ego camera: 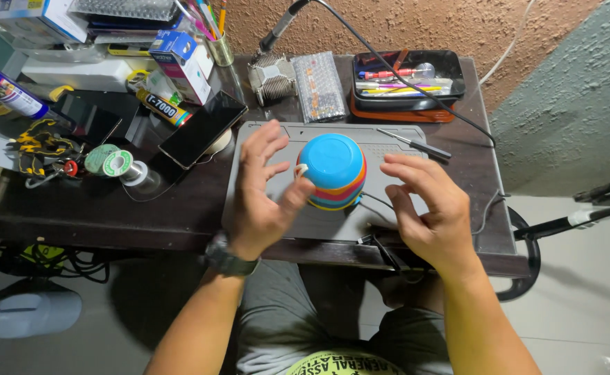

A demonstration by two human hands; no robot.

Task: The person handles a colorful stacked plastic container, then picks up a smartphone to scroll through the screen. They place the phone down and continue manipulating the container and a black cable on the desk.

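Observation:
A small round object with a blue top and rainbow-striped sides [333, 171] rests on a grey work mat [333, 222] in the middle of a dark desk. My left hand [263, 191] is beside it on the left, fingers spread, fingertips close to or touching its side; a small white piece shows at the thumb. My right hand [426, 208] hovers to its right, fingers apart and holding nothing. A dark watch [230, 258] sits on my left wrist.
A screwdriver [414, 144] lies at the mat's far right. A black tray of tools [408, 80], a heat sink [272, 78], a phone [202, 128], solder spools [109, 162], a glue tube [161, 107] and boxes crowd the back and left. A black cable [416, 87] crosses the desk.

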